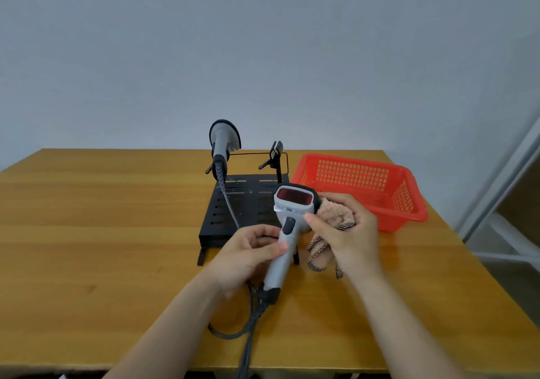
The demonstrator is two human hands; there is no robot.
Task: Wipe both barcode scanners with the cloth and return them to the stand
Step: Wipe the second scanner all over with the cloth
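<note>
The left grip (248, 251) clasps the scanner (293, 203) by its handle above the worktop (87, 218); the right grip (347, 232) presses the bunched cloth (336, 213) to its head. It is probably light, stiff plastic (the cable (247, 349) may tug), so the handle suits.

- There is only one view, from the person's head, facing forward and down.
- It is near the table (87, 218); the wall (263, 42) fills the upper half.
</note>
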